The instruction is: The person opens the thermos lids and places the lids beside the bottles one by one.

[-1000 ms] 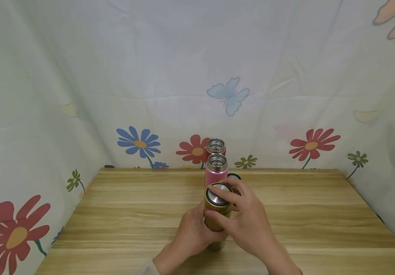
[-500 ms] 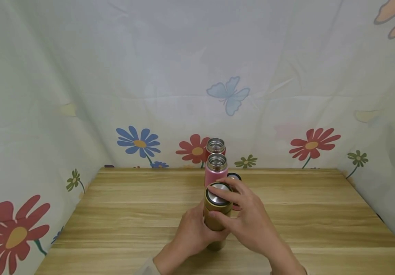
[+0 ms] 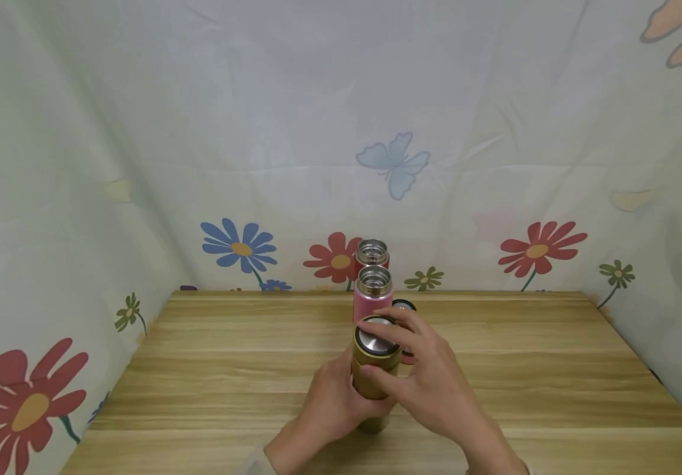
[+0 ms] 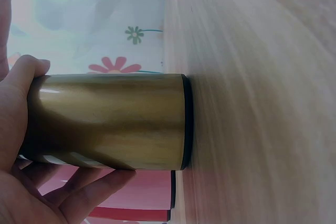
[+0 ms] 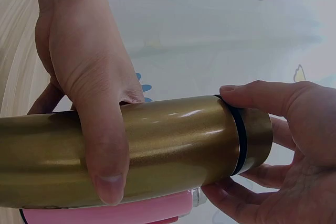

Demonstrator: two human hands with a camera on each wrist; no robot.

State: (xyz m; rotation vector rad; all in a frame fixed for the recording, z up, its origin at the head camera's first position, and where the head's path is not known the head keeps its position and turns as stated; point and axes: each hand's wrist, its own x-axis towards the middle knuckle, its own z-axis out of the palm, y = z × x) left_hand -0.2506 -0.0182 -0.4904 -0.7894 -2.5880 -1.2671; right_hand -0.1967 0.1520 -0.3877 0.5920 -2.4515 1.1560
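A gold thermos bottle [image 3: 375,381] stands upright near the front of the table, its black base at the tabletop in the left wrist view. My left hand [image 3: 334,400] grips its body, thumb across the side in the right wrist view. On its steel-topped lid [image 3: 378,338] are the fingers of my right hand [image 3: 433,376], with the thumb by the black ring [image 5: 241,140] under the lid. Straight behind stand a lidless pink thermos bottle [image 3: 372,305] and, farther back, a lidless red thermos bottle [image 3: 369,265].
A dark-rimmed lid [image 3: 405,304] lies right of the pink bottle, partly hidden by my right hand. Another red-edged piece [image 3: 408,359] shows behind that hand, mostly covered. A flowered cloth [image 3: 293,178] encloses the wooden table [image 3: 228,369] at the back and sides.
My right hand has shifted very slightly at the lid, its thumb and wrist a touch to the right. The gold bottle, my left hand and the other bottles stay where they were.
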